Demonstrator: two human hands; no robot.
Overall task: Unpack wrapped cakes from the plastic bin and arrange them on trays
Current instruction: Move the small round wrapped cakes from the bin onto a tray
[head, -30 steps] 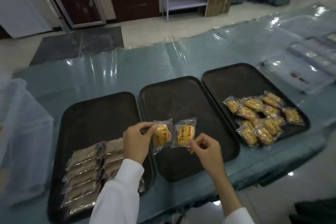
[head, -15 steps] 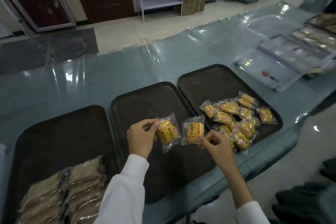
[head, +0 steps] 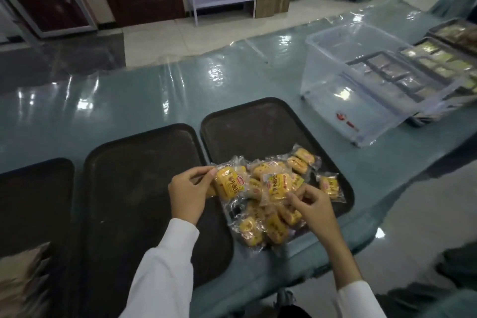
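Both hands busy, one wrapped yellow cake each. Left hand [head: 189, 188] pinches the wrapper edge of a cake [head: 229, 184] with fingers curled in; it hangs over the gap between middle tray [head: 144, 142] and right tray [head: 258, 121]. Right hand [head: 313, 205] pinches the bottom of a second cake [head: 277, 186], held upright above the pile [head: 273, 222] on the right tray, thumb and fingertips narrow on the plastic.

Progress, judging from how things lie: the clear bin [head: 361, 80] far right on the table [head: 129, 100] looks emptied, nothing yellow visible inside, so unpacking seems mostly done. Arranging is not. The yellow cakes sit in a loose heap at the near end of the right tray, overlapping, one stray cake [head: 329, 186] lying apart at the right side. Middle tray bare, dark surface only. Left tray [head: 36, 188] mostly out of view; brownish wrapped packs [head: 23, 273] at its near end are blurred, can't tell how neat.

Left to do, likely: spread the heap into rows, probably onto the middle tray too. More filled trays [head: 438, 62] behind the bin, contents too small to tell
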